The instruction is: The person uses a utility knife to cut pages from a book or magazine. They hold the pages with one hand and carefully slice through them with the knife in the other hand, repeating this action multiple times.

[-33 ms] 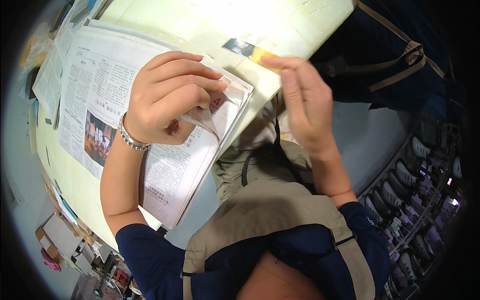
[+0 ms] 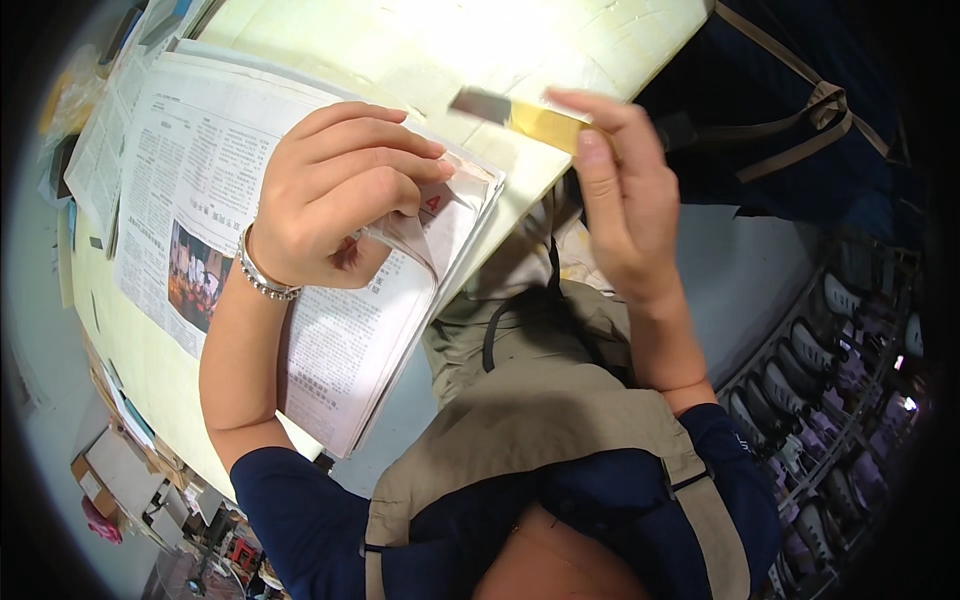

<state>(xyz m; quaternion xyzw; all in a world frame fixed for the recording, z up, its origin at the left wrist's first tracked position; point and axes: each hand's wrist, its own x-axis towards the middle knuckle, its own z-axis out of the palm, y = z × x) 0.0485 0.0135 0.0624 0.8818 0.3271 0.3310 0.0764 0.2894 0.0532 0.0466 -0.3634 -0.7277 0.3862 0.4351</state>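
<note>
A person in a dark blue top and tan apron leans over a pale table (image 2: 420, 50), seen from above. The left hand (image 2: 335, 190) is curled over the near corner of a newspaper (image 2: 200, 170) that lies spread on the table, its fingers (image 2: 370, 150) bent and pinching a lifted fold of the top pages at the paper's right edge. A beaded bracelet (image 2: 262, 275) circles the wrist just below the hand.

To the right of the newspaper, clear of it, the right hand (image 2: 620, 200) is raised above the table's edge. Its thumb and fingers are closed on a small flat strip (image 2: 515, 113), yellow along most of its length with a grey end that points left toward the newspaper. The strip is tilted slightly, its grey tip hovering over bare tabletop just beyond the paper's corner; whether it is a blade, a tape piece or a card cannot be told.

More papers (image 2: 100, 150) lie at the newspaper's far left. A dark bag (image 2: 800, 120) with tan straps sits right of the table, and rows of shoes (image 2: 830, 400) line a rack further right and lower.
</note>
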